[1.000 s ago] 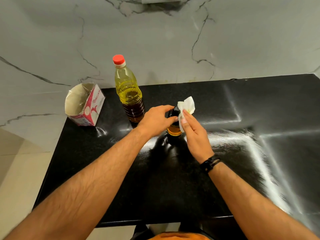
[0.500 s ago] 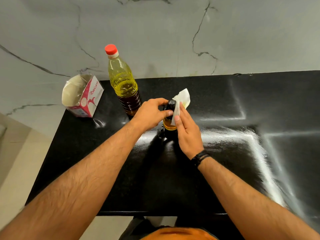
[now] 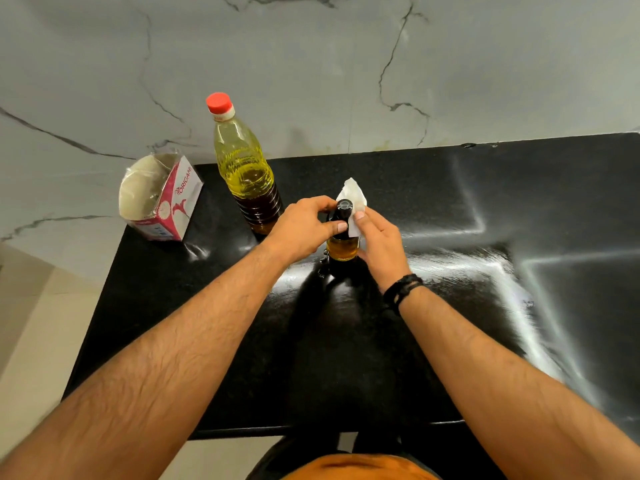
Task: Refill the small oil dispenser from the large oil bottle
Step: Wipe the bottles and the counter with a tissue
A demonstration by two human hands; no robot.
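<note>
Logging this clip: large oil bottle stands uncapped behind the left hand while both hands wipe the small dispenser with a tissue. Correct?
Not quite. The head view shows the large oil bottle with its red cap on. The rest holds: left hand and right hand work the tissue on the small dispenser.

You have an opened pink-and-white carton (image 3: 162,199) at the surface's (image 3: 519,202) far-left corner, against the marble wall (image 3: 311,64).

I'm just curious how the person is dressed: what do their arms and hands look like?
Both forearms are bare and hairy, with no sleeves in view. The left hand wears nothing. The right hand has a dark bracelet at its wrist. No rings or gloves show.
</note>
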